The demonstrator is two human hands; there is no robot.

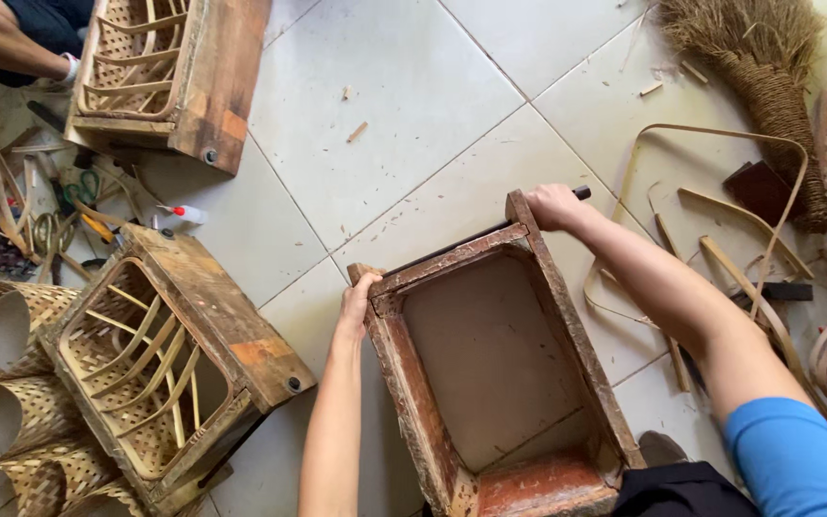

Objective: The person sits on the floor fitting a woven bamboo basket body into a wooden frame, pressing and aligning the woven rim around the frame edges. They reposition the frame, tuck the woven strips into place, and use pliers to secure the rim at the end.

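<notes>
My left hand (356, 304) is curled over the near-left corner of an empty wooden frame mould (490, 369), gripping its rim. My right hand (553, 205) is closed around the far-right corner, beside a dark rod (582, 192) that sticks out there. The mould stands on the white tiled floor (413, 105) between my arms, its wood worn, reddish and rough. Just to its left lies a second wooden mould (205, 330) with a woven bamboo basket and curved ribs inside it. A third one (205, 72) sits farther away, by another person's arm. Woven bamboo tubes (2, 383) are stacked at the far left. To my right, bent bamboo strips (720, 191) and a straw broom (768, 67) clutter the floor. A small white bottle with a red tip (184, 213) lies near scattered tools.
</notes>
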